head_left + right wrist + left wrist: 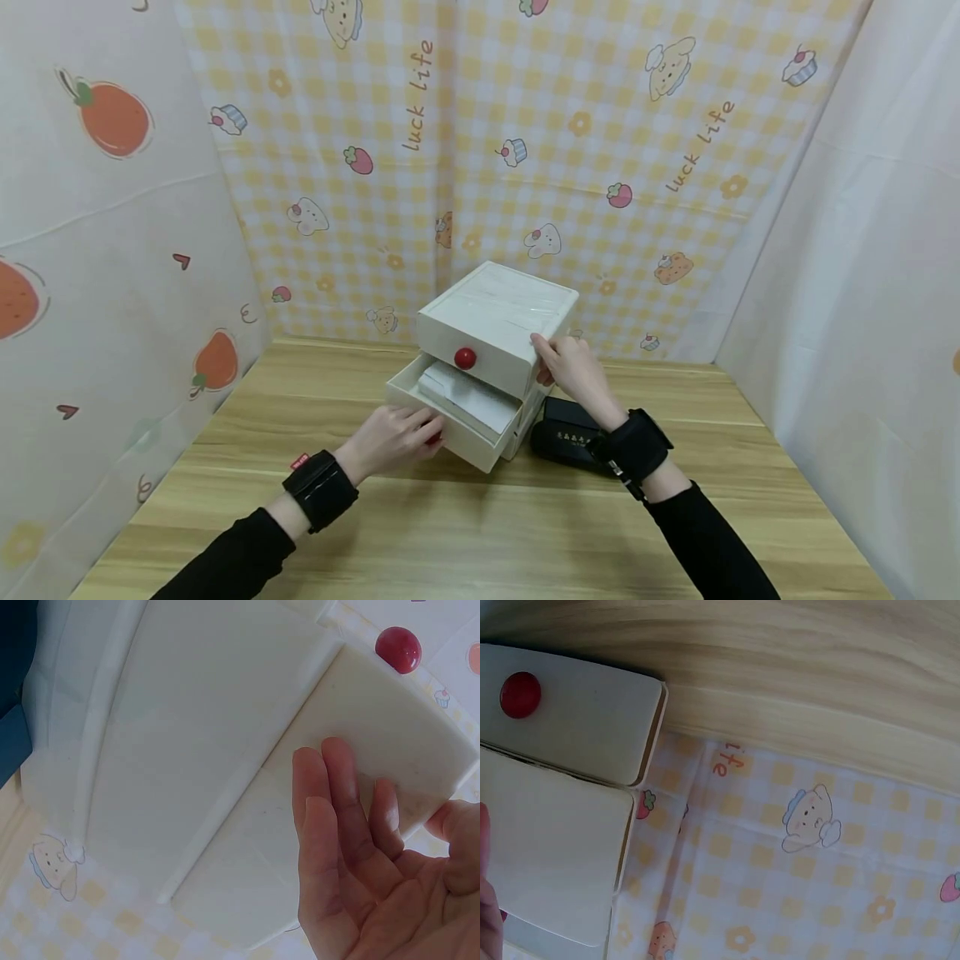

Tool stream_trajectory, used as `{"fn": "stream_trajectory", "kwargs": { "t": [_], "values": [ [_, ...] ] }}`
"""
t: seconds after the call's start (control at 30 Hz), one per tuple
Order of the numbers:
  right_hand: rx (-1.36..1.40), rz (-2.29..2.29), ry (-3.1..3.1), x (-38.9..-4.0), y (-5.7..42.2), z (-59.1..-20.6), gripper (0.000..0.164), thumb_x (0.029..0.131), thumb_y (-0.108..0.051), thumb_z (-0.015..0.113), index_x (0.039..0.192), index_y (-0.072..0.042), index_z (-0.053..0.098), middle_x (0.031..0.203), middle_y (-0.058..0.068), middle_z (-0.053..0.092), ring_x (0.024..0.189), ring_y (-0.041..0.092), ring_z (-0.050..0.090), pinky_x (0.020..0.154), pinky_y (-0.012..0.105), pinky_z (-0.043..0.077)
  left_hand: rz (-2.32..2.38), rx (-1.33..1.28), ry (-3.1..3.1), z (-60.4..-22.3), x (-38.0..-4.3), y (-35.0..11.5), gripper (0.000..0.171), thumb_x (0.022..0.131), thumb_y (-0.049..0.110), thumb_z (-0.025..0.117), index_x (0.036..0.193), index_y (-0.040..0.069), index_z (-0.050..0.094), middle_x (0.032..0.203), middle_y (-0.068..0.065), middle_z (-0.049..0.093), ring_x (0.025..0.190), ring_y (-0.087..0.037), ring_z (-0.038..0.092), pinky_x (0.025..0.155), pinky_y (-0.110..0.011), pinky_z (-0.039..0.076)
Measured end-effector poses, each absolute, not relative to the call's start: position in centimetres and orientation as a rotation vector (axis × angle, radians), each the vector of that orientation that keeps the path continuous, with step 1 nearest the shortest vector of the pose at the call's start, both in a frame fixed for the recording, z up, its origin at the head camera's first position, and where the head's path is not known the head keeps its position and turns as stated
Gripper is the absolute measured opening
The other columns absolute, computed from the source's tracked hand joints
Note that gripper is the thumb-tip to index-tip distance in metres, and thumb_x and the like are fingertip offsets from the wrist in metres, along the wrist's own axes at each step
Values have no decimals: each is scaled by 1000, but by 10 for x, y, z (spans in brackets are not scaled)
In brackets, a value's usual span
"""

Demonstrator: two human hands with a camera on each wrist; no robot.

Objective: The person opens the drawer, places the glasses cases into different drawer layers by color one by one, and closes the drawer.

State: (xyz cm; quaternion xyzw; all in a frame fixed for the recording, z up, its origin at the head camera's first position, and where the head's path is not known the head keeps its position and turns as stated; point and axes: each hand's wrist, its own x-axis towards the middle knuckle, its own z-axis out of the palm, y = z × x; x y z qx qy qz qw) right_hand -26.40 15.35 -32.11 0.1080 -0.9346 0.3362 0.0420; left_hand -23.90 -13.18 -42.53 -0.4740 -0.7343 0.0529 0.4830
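Observation:
A white drawer cabinet (498, 304) with red round knobs stands on the table. Its top drawer, with a red knob (465, 358), is closed. Below that, a drawer (408, 379) is pulled out, with a white boxy thing (468, 396) inside. My left hand (392, 443) pinches this drawer's mostly hidden red knob. In the left wrist view, another front panel (585, 712) with a red knob lies nearer the table. My right hand (576, 371) touches the cabinet's upper right edge, thumb on top. The right wrist view shows its fingers (345, 787) fairly straight against the side wall.
A black case (566, 437) with small gold lettering sits against the cabinet's right side, under my right wrist. The wooden table (322, 392) meets a patterned cloth (337, 250) behind the cabinet. White cloths (847, 292) hang at both sides.

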Motion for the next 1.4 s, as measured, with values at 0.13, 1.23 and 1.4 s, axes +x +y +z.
{"fn": "stream_trajectory", "kwargs": {
  "t": [0.13,1.23,1.4],
  "values": [
    [333,1032,-2856,-264,154,-321,55,101,-43,38,73,-6,67,68,9,69,56,12,61,58,27,47,124,-1069,-1865,-429,-243,-123,32,69,31,81,88,14,62,73,5,60,50,-3,52,40,-15,34],
    [333,1042,-2856,-265,152,-323,58,101,-46,35,73,-6,67,70,9,69,60,17,62,62,28,47,-18,-925,-2046,-440,-284,-91,29,80,36,74,94,14,63,80,0,62,41,-6,40,38,-16,25],
    [327,1050,-2860,-265,152,-324,58,101,-46,34,73,-7,66,70,9,69,61,17,62,64,28,48,-32,-913,-2052,-442,-288,-91,29,80,36,74,95,14,61,77,-1,60,41,-6,37,38,-17,24]
  ]
}}
